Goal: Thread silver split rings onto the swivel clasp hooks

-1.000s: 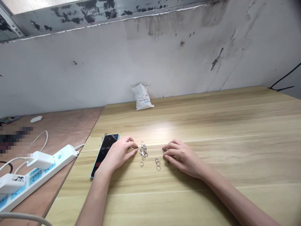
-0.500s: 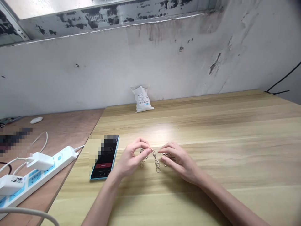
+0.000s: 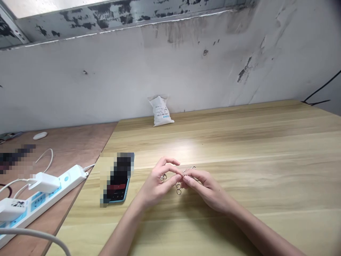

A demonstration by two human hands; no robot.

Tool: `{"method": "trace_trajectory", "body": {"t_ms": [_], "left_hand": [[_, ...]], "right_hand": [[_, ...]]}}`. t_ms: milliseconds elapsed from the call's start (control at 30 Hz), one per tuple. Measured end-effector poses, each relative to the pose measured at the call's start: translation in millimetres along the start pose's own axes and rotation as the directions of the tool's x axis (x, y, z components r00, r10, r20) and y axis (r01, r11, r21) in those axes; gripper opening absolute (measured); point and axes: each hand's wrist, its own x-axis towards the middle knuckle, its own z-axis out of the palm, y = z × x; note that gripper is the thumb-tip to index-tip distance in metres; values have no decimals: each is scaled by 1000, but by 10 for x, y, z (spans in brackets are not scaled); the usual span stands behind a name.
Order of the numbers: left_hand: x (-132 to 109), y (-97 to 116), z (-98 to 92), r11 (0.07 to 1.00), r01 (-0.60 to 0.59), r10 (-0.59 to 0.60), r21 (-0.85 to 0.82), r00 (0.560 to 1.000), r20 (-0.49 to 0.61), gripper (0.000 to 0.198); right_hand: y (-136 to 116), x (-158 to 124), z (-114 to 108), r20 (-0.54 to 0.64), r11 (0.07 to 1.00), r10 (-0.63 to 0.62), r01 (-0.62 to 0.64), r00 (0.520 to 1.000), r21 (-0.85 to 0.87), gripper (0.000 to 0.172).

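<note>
My left hand (image 3: 161, 183) and my right hand (image 3: 204, 183) meet over the table, thumbs and index fingertips pinched together on a small metal ring (image 3: 184, 175). The fingers cover most of that piece. Just below the fingertips, a few loose metal rings (image 3: 178, 191) lie on the wood. Partly behind my left fingers is another cluster of rings (image 3: 163, 177). Beyond my right index finger, more metal pieces (image 3: 193, 168) that look like small clasps or rings show in part.
A phone (image 3: 119, 193) lies left of my hands on the wooden table (image 3: 253, 153). Against the wall leans a white labelled packet (image 3: 161, 112). A white power strip (image 3: 66, 181) with plugged chargers and cables rests on the brown surface (image 3: 87, 138) at left.
My hands have come together, the left moving right to meet the right. My right fingers have closed from a spread pose into a pinch. The view has shifted slightly.
</note>
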Motion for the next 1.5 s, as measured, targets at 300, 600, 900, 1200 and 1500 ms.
{"method": "trace_trajectory", "body": {"t_ms": [300, 600, 900, 1200, 1500], "left_hand": [[-5, -78, 27, 879, -197, 235, 435, 971, -35, 10], [-12, -81, 108, 711, -215, 410, 669, 900, -147, 10], [-25, -48, 163, 686, -195, 498, 701, 829, -256, 13], [-10, -50, 145, 777, -218, 425, 591, 874, -235, 13], [-27, -22, 128, 805, -245, 367, 540, 921, -130, 10]], "right_hand": [[4, 0, -57, -79, 983, -39, 24, 996, -181, 36], [63, -25, 9, -69, 822, -252, 176, 965, -541, 32], [90, -21, 95, -7, 694, -336, 243, 942, -678, 31], [59, 4, 53, -114, 766, -306, 173, 945, -618, 32], [52, -7, 21, -158, 947, -155, 101, 975, -305, 25]]}}
